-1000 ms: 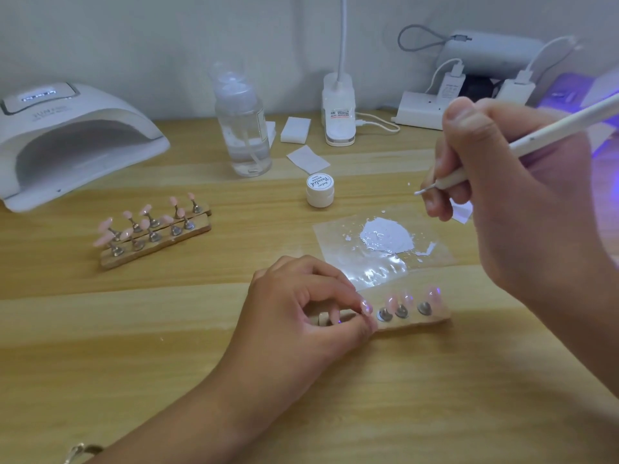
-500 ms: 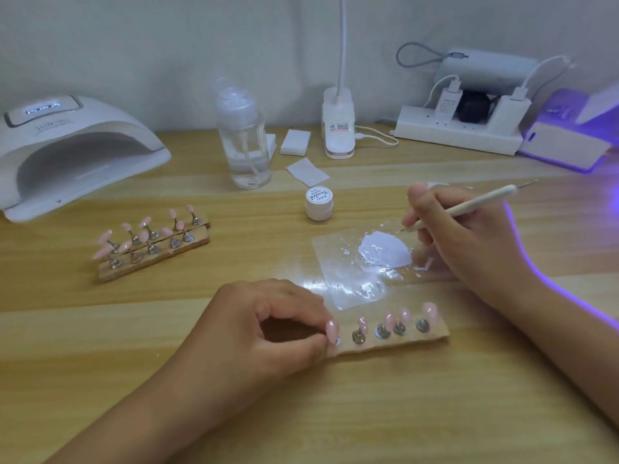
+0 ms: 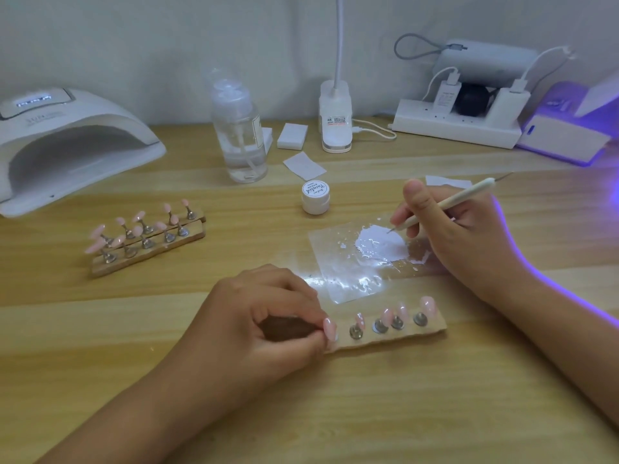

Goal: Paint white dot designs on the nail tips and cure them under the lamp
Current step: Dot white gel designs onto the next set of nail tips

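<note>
The right hand [image 3: 459,242] has come down from up near the camera and now sits low over the worktop [image 3: 335,413], holding the dotting tool [image 3: 449,204] like a pen. The tool's fine point is at the edge of the white paint [image 3: 378,244] spread on the clear film [image 3: 338,283]. The left hand [image 3: 264,316] has drawn back to the left, so more of the near strip [image 3: 395,339] shows. Its thumb and forefinger are closed on the nail tip [image 3: 330,328] at the strip's left end, or on that tip's little stand; I can't tell which from here.

To my eye this is the loading step: paint going on the tool, nothing on a nail at this instant. The other pink tips [image 3: 428,304] stand in a row on the same strip, just in front of the film. I can make out no white dots on them, though they are small and catch the glare. The far holders [image 3: 147,239] carry more pink tips, and these also look plain.

So I judge the dotting to be mostly ahead, and the curing wholly so. The big lamp [image 3: 67,142] at the left stands with nothing under it that I can see. The small lamp [image 3: 566,135] at the right glows violet. The jar [image 3: 315,197] sits closed behind the film.
</note>
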Tool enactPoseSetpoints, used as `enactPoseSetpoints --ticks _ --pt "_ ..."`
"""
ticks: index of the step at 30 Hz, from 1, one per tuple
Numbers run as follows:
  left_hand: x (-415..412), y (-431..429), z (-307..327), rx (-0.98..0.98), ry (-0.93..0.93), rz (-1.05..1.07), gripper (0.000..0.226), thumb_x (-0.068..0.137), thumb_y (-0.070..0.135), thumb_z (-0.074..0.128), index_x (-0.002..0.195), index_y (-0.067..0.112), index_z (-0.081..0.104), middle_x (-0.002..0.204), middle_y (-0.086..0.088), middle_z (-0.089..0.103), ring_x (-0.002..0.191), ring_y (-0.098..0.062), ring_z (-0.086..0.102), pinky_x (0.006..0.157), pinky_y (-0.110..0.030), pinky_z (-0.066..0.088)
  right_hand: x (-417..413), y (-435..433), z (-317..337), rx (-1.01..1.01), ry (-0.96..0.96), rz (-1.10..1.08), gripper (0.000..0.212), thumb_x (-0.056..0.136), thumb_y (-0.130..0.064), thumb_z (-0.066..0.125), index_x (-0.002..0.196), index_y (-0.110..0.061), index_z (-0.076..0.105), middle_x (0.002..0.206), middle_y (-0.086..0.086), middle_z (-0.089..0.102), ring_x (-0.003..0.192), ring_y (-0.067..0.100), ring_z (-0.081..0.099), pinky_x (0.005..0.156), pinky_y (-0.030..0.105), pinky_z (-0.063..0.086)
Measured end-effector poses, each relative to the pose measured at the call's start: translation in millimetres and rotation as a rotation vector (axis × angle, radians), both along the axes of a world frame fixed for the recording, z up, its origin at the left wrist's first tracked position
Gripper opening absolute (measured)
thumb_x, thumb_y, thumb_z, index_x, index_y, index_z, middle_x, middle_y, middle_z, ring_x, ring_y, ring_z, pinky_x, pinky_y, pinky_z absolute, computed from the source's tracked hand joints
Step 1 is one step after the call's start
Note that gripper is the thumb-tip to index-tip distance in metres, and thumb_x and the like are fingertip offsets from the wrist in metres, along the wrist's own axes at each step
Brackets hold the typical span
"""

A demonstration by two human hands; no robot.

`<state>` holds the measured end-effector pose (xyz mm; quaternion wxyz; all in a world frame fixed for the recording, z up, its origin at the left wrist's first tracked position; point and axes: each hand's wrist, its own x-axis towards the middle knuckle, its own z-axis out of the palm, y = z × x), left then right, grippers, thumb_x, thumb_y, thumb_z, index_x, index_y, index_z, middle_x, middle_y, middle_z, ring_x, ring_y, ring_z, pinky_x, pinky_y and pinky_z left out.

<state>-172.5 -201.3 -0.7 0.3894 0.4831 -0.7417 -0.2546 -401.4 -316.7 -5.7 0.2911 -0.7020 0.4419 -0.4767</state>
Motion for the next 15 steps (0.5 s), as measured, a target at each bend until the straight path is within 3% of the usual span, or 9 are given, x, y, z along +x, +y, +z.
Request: enactPoseSetpoints --ticks 5,10,15 --pt "-1.5 -0.6 1.3 -0.182 -0.178 -0.048 0.008 0.077 0.031 0.074 0.072 0.025 0.078 0.08 0.017 0.07 0.085 -0.005 0.069 0.076 -0.042 0.052 -0.3 1.0 -0.6 -0.009 0.013 -0.002 0.044 0.097 -0.047 0.05 0.067 -0.024 0.07 0.058 -0.009 0.063 0.054 0.002 0.061 0.05 0.012 0.044" --pt "-1.0 -1.1 1.3 -0.218 -0.178 -0.058 0.008 0.078 0.029 0.075 0.072 0.024 0.078 0.081 0.017 0.071 0.084 -0.006 0.069 0.077 -0.041 0.052 0.2 0.4 -0.6 0.011 0.024 0.018 0.043 0.096 -0.05 0.05 0.067 -0.025 0.071 0.061 -0.008 0.063 0.054 0.005 0.061 0.05 0.018 0.048" --pt "-3.9 -1.2 0.1 -0.348 -0.245 -0.084 0.011 0.072 0.01 0.083 0.069 0.018 0.077 0.079 0.014 0.074 0.082 -0.003 0.071 0.077 -0.039 0.052 0.2 -1.0 -1.6 0.008 0.033 0.025 0.043 0.098 -0.049 0.05 0.068 -0.026 0.071 0.059 -0.013 0.063 0.053 0.003 0.06 0.049 0.017 0.047"
